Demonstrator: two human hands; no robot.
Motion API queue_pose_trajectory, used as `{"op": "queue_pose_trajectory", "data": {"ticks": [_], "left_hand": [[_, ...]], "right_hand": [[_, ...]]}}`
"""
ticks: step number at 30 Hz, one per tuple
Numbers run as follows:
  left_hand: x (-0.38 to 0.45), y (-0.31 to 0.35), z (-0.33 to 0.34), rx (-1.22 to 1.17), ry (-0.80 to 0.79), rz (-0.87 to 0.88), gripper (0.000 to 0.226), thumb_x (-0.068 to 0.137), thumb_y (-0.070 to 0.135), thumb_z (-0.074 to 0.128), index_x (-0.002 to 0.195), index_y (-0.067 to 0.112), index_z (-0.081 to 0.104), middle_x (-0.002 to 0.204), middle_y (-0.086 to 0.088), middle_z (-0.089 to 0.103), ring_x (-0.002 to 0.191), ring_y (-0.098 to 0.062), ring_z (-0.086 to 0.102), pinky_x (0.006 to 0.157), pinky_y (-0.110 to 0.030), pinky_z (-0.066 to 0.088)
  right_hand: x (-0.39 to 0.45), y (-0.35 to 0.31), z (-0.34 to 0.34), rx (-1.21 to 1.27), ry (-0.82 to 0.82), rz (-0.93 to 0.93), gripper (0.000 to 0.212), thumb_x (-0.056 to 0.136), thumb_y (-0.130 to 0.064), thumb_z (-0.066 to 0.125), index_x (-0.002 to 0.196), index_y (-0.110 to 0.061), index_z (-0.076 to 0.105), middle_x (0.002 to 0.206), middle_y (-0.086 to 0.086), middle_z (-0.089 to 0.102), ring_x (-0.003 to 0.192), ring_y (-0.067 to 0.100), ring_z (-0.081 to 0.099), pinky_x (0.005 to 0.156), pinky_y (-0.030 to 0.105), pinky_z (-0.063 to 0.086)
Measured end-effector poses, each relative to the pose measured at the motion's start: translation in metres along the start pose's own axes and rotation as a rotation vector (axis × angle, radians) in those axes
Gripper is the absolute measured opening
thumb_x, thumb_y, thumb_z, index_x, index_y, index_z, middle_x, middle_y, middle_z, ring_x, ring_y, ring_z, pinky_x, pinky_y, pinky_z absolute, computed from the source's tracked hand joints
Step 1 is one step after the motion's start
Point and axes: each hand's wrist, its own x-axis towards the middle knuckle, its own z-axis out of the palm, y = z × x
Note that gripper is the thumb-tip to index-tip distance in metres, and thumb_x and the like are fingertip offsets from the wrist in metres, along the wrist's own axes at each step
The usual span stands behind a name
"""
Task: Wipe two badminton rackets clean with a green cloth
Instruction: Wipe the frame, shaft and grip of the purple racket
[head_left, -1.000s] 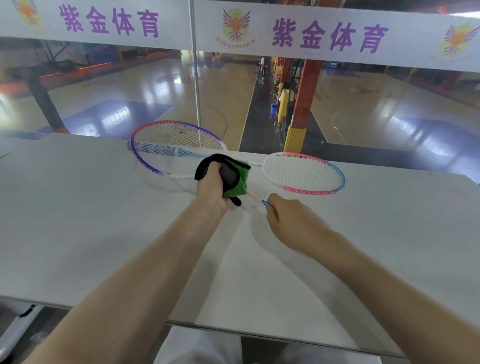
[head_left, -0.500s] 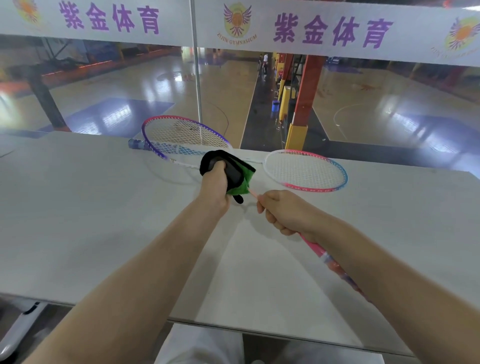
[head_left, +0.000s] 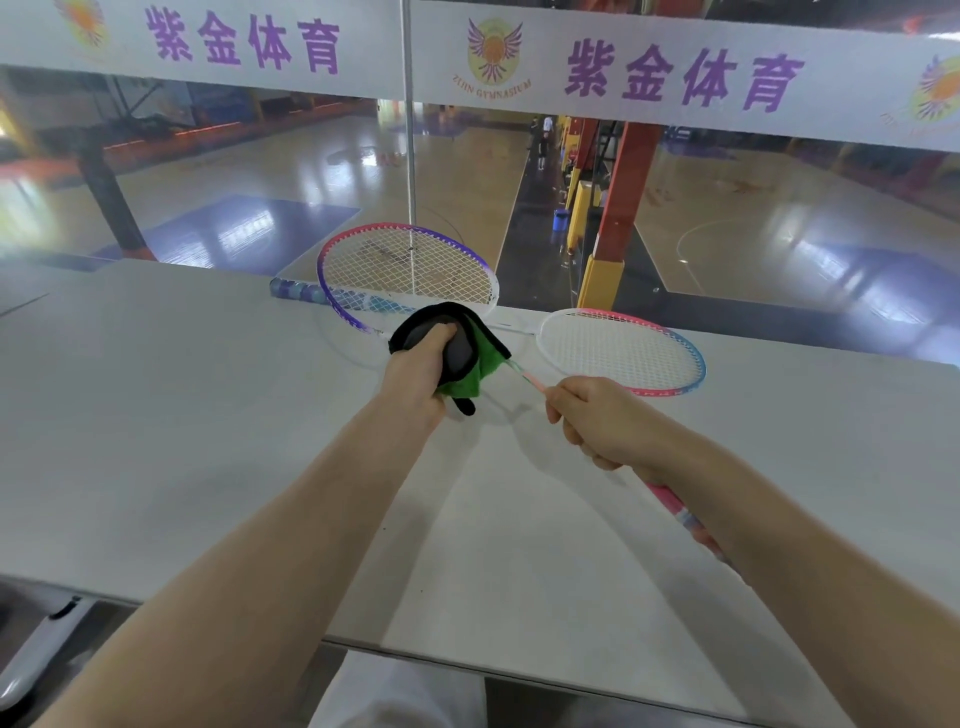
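Note:
My left hand (head_left: 415, 371) grips a green cloth with black edging (head_left: 470, 364), wrapped around the thin shaft of a pink and blue racket (head_left: 621, 349). That racket's head hangs just above the table on the right. My right hand (head_left: 597, 418) holds the same racket where shaft meets handle; the pink handle sticks out behind my wrist. A second racket with a purple and pink frame (head_left: 408, 273) lies flat at the table's far edge, its blue grip pointing left, just beyond the cloth.
The grey table (head_left: 182, 415) stretches wide to both sides. Behind its far edge stands a glass barrier (head_left: 260, 171) with a thin metal post, over a sports hall below. The near table edge runs just in front of my lap.
My right hand slid back along the pink racket from the shaft to the handle end, baring more shaft. The cloth hand stayed near the racket's throat.

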Motion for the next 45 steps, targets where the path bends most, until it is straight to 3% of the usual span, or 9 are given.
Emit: {"op": "queue_pose_trajectory", "data": {"ticks": [4,12,15,17,23,29,32,38,45], "left_hand": [[-0.003,0.002,-0.003,-0.021,-0.021,-0.041,0.009,0.089,0.017,0.068,0.091,0.012,0.062,0.091,-0.008,0.07,0.074,-0.02,0.067,0.043,-0.027,0.051],[0.001,0.007,-0.019,-0.046,-0.052,-0.062,0.014,0.09,0.014,0.067,0.102,0.011,0.062,0.09,-0.006,0.07,0.079,-0.017,0.068,0.063,-0.033,0.056],[0.003,0.008,-0.026,-0.016,-0.076,-0.083,0.022,0.089,0.015,0.066,0.11,0.01,0.063,0.087,-0.005,0.069,0.079,-0.018,0.068,0.061,-0.031,0.056],[0.003,0.009,-0.028,-0.003,-0.077,-0.081,0.023,0.088,0.016,0.067,0.111,0.01,0.063,0.087,-0.005,0.069,0.078,-0.018,0.068,0.058,-0.029,0.056],[0.004,0.011,-0.034,-0.045,-0.066,-0.08,0.029,0.087,0.014,0.069,0.115,0.008,0.063,0.091,-0.007,0.071,0.073,-0.016,0.07,0.053,-0.026,0.055],[0.005,0.014,-0.04,-0.022,-0.067,-0.069,0.031,0.087,0.016,0.07,0.116,0.008,0.064,0.093,-0.007,0.072,0.076,-0.016,0.07,0.057,-0.026,0.056],[0.006,0.019,-0.045,0.009,-0.08,-0.047,0.036,0.086,0.017,0.071,0.12,0.008,0.064,0.103,-0.009,0.073,0.085,-0.019,0.071,0.062,-0.03,0.058],[0.009,0.024,-0.05,0.068,-0.062,0.082,0.006,0.092,0.014,0.064,0.098,0.013,0.065,0.088,-0.003,0.069,0.072,-0.013,0.066,0.054,-0.023,0.054],[0.012,0.029,-0.064,0.076,-0.051,0.125,0.008,0.094,0.014,0.064,0.101,0.013,0.064,0.093,-0.003,0.07,0.079,-0.013,0.068,0.06,-0.024,0.055]], "right_hand": [[0.0,-0.001,-0.003,-0.009,-0.008,0.015,0.033,0.105,-0.03,0.038,0.091,-0.009,0.06,0.067,0.005,0.045,0.049,0.012,0.03,0.042,0.025,0.024],[0.002,0.009,-0.014,-0.151,0.031,-0.012,0.035,0.105,-0.031,0.037,0.087,-0.011,0.06,0.068,0.006,0.05,0.053,0.014,0.036,0.045,0.025,0.032],[0.004,0.015,-0.016,-0.294,0.081,-0.089,0.036,0.104,-0.032,0.035,0.085,-0.013,0.059,0.08,0.015,0.061,0.065,0.018,0.048,0.063,0.039,0.049],[0.005,0.017,-0.018,-0.339,0.095,-0.11,0.036,0.104,-0.032,0.035,0.084,-0.014,0.059,0.087,0.013,0.064,0.071,0.019,0.051,0.075,0.042,0.053],[0.004,0.02,-0.024,-0.424,0.129,-0.168,0.037,0.105,-0.033,0.034,0.08,-0.018,0.056,0.081,0.005,0.061,0.071,0.015,0.051,0.065,0.028,0.044],[0.003,0.028,-0.022,-0.564,0.344,-0.23,0.048,0.102,-0.049,0.035,0.067,-0.02,0.051,0.065,0.0,0.058,0.063,0.017,0.056,0.053,0.03,0.04],[0.002,0.033,-0.026,-0.64,0.438,-0.249,0.055,0.1,-0.056,0.031,0.069,-0.019,0.057,0.066,0.0,0.061,0.062,0.018,0.058,0.056,0.032,0.047],[0.01,0.05,-0.03,-0.77,0.392,-0.237,0.053,0.1,-0.056,0.024,0.063,-0.03,0.051,0.066,-0.003,0.06,0.062,0.015,0.057,0.06,0.031,0.048],[0.017,0.064,-0.029,-0.766,0.427,-0.308,0.05,0.101,-0.052,0.025,0.065,-0.028,0.049,0.064,-0.004,0.059,0.058,0.011,0.055,0.049,0.024,0.034]]}}
